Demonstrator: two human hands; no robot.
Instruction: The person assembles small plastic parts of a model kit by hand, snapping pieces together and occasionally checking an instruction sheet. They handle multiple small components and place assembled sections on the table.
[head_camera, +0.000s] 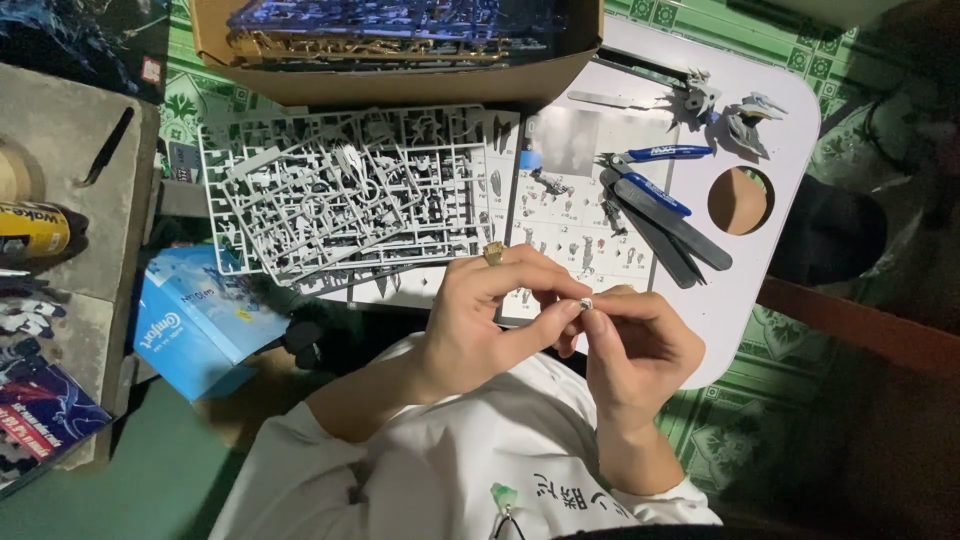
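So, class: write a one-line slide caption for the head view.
Left hand and right hand pinch a tiny grey part above grey model sprues and nippers.

Free room is scarce on the white table (770, 250). Bare strip along the near right edge, right of the instruction sheet (575, 215) and below the dark files (665, 225); a hand could pass there. The round hole (740, 200) breaks the table's right part. Blue-handled nippers (655, 172) and small finished grey parts (735, 110) crowd the far right corner. Grey part frames (340, 195) stacked over the table's left half block that side. Cardboard box (400, 50) walls off the far edge. Left of the table, a blue box (200, 320) stands low; grey slab (70, 180) beyond carries black tweezers (105, 148) and a yellow can (30, 230). Both hands meet just above the near edge, closing the middle.
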